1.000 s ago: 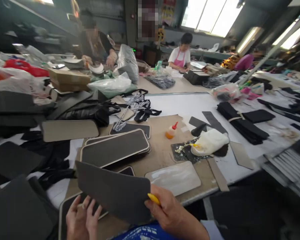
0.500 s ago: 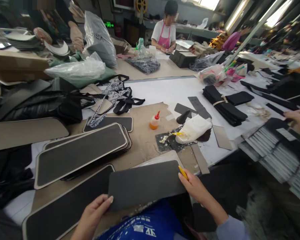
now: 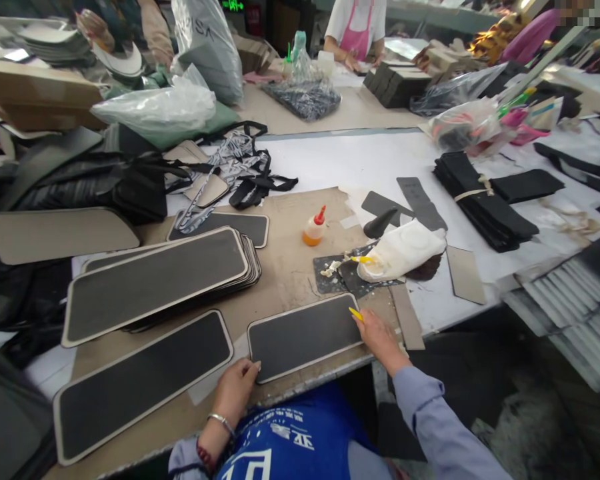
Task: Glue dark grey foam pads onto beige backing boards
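A dark rounded panel with a beige border [image 3: 303,337] lies flat near the table's front edge. At its near left corner my left hand [image 3: 237,383] is closed, with thumb and fingers gripping the edge. My right hand [image 3: 380,337] wraps round a slim yellow tool [image 3: 356,314], its tip over the panel's right end. The lower part of that tool is hidden in the fingers. Left of my left hand lies a longer bordered dark panel [image 3: 145,387]. Behind it rests a stack of similar panels [image 3: 155,283].
A small bottle with a red nozzle [image 3: 314,227] stands behind the panel. To its right, a white container [image 3: 403,250] lies on glue-spotted dark scraps. Bundled black strips [image 3: 483,200] lie farther right. A person in a pink apron [image 3: 356,33] works across the table.
The dark panel went from being held up in both hands to lying on the table, its beige border now showing. Both hands moved with it. The view has tilted down.
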A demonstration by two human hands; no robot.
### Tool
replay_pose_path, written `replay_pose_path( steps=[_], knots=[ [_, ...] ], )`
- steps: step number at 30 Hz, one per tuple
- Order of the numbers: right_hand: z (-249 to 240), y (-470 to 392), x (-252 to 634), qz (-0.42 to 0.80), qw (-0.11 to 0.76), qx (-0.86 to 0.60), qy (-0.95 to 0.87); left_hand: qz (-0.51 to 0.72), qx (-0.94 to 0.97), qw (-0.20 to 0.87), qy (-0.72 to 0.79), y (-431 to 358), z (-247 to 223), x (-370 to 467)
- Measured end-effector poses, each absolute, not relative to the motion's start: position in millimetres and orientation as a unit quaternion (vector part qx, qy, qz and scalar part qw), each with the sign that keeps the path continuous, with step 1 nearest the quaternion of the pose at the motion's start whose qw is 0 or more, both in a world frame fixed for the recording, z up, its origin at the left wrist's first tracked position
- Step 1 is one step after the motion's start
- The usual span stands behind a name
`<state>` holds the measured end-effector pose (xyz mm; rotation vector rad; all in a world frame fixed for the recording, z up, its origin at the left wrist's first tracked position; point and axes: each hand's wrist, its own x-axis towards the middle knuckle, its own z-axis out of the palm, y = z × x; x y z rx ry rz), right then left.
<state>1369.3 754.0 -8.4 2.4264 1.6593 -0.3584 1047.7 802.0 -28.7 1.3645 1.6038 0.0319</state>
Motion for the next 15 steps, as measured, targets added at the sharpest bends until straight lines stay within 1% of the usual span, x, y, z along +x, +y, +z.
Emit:
replay_pose_path(
  steps=[4, 12, 15],
  knots=[
    [-17.9, 751.1, 1374.7, -0.129, 0.085, 0.804, 0.574, 0.004, 0.562, 0.478, 0.675, 801.6, -23.1, 1051.7],
    [-47.7, 743.2, 1391.9, -0.117, 0.026, 0.789, 0.602, 0.024, 0.539, 0.467, 0.701, 796.0, -31.0, 1052.9],
    [-51.8, 742.3, 1395.0, -0.126, 0.02, 0.79, 0.6, 0.029, 0.532, 0.466, 0.707, 794.7, -32.4, 1053.3]
  ],
)
